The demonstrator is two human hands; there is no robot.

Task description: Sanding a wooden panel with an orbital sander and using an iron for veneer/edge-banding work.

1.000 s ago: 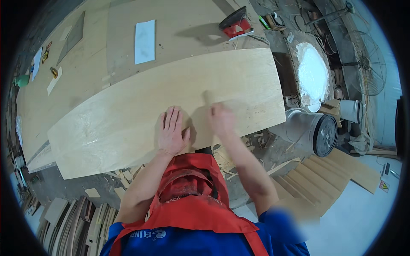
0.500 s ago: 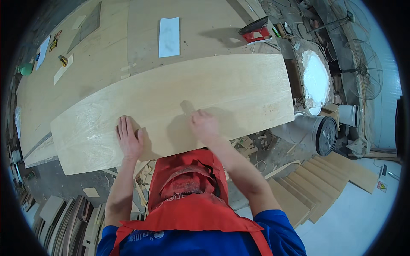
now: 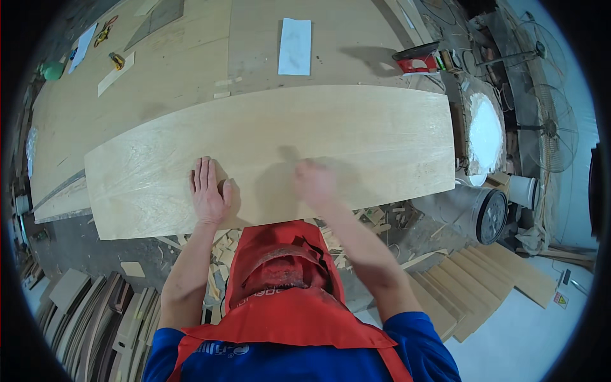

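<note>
A long, pale wooden panel with a curved far edge lies across the bench in front of me. My left hand rests flat on it, left of the middle, with the fingers stretched and the thumb apart. Closed and slightly smeared by motion, my right hand is at the panel's surface near its centre. Its fingers are curled, and whatever they may hold is hidden. The shadow of my head and arm falls on the wood beside it.
The bench carries a light-blue sheet, a yellow-and-black tool on a pale strip and a red dark-edged object. To the right are a white-topped stand, a bucket and stacked boards. Upright boards stand lower left.
The view has shifted, so the panel and bench things sit farther right in the picture. My left hand stays flat on the panel. My right hand stays closed near the middle, now more blurred.
</note>
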